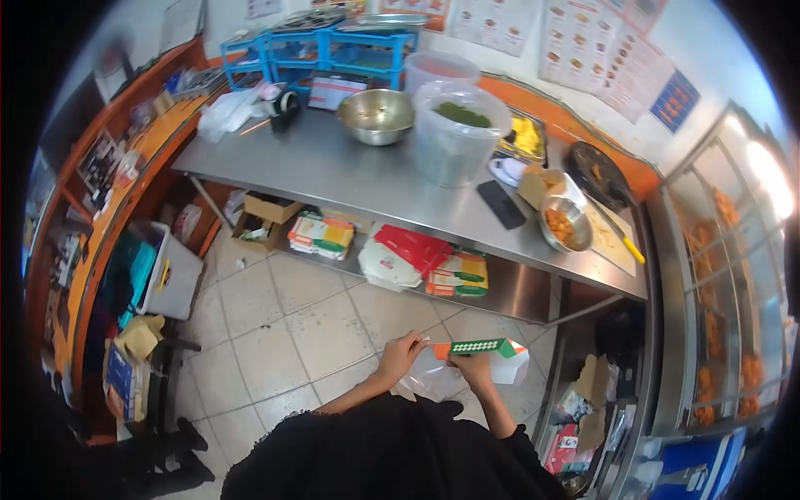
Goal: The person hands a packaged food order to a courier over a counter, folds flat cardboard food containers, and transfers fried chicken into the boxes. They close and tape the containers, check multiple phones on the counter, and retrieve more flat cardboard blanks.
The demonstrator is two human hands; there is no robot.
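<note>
Near the table [304, 158], the left hand [403, 357] is pinching a limp bag [435, 380] by its edge, the right hand [473, 369] clasping a likely stiff carton [482, 346].

At six o'clock, the carton [487, 345] partly hides the right hand [474, 368]. At one, print on the posters [575, 50] is too small to read. The display case [725, 292] is cut off at three; dark shapes [162, 458] blur at eight.
</note>
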